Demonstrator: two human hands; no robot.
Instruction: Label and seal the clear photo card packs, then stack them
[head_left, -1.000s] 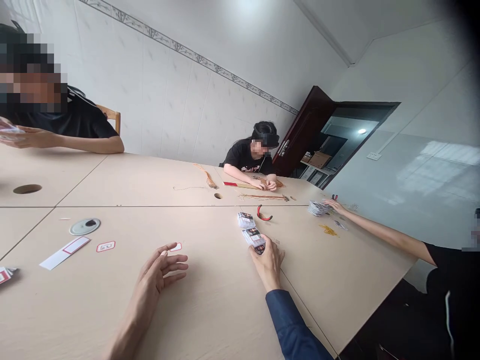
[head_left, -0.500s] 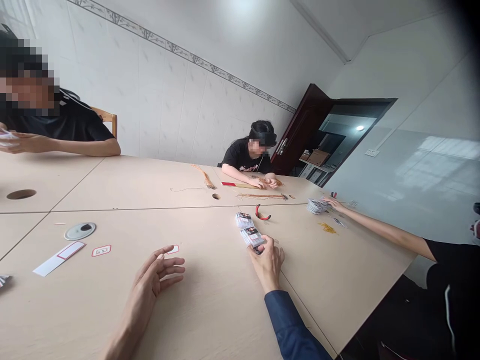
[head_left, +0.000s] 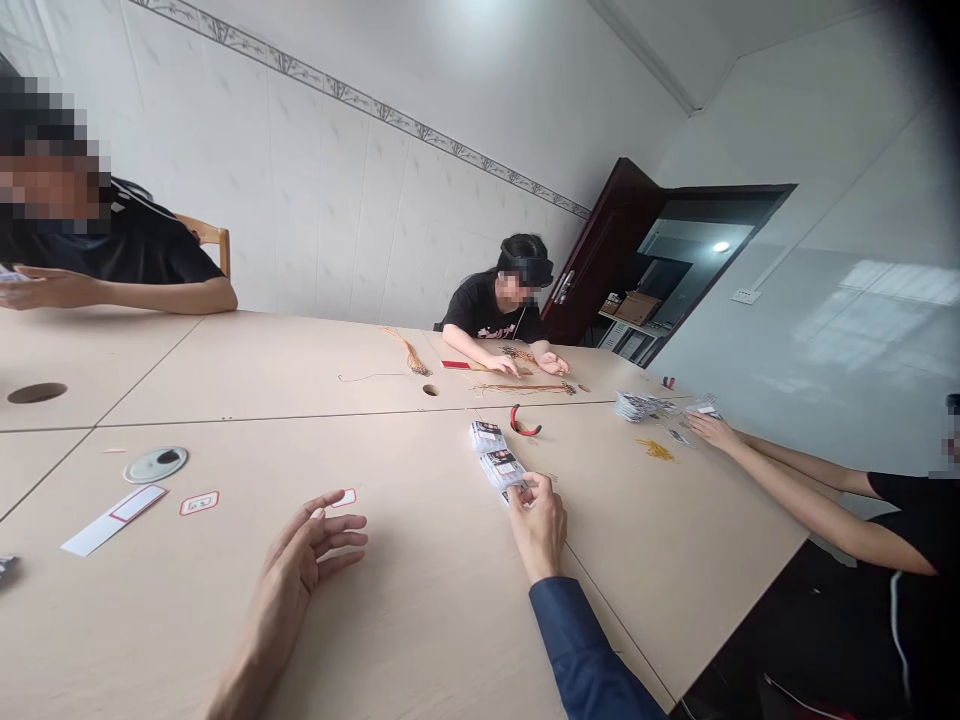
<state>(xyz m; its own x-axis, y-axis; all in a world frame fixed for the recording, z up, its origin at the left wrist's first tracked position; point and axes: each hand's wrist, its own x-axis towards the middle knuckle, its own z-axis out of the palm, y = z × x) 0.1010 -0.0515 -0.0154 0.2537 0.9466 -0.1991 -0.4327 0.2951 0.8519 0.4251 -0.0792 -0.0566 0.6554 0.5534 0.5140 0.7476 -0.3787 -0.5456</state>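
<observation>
My right hand [head_left: 541, 522], in a dark blue sleeve, is at the near end of a stack of small printed cards [head_left: 501, 468] that look to be in clear sleeves. Its thumb and fingers close on a card at that end; part of the card is hidden by them. A second card stack [head_left: 487, 436] lies just beyond the first. My left hand [head_left: 309, 550] rests over the table with its fingers apart and nothing in them. A white label with a red border [head_left: 345, 497] lies by its fingertips.
Red-handled pliers [head_left: 524, 422] lie beyond the stacks. At left are a white strip [head_left: 112, 522], another label [head_left: 199, 503] and a round grommet [head_left: 155, 464]. A co-worker's hands [head_left: 712, 428] are by a card pile [head_left: 637, 404] and yellow ties [head_left: 657, 450]. Two other people sit across.
My right hand has shifted slightly at the near end of the stack; my left hand stays nearly still. The co-worker at right has drawn back from the pile, and both their arms now show.
</observation>
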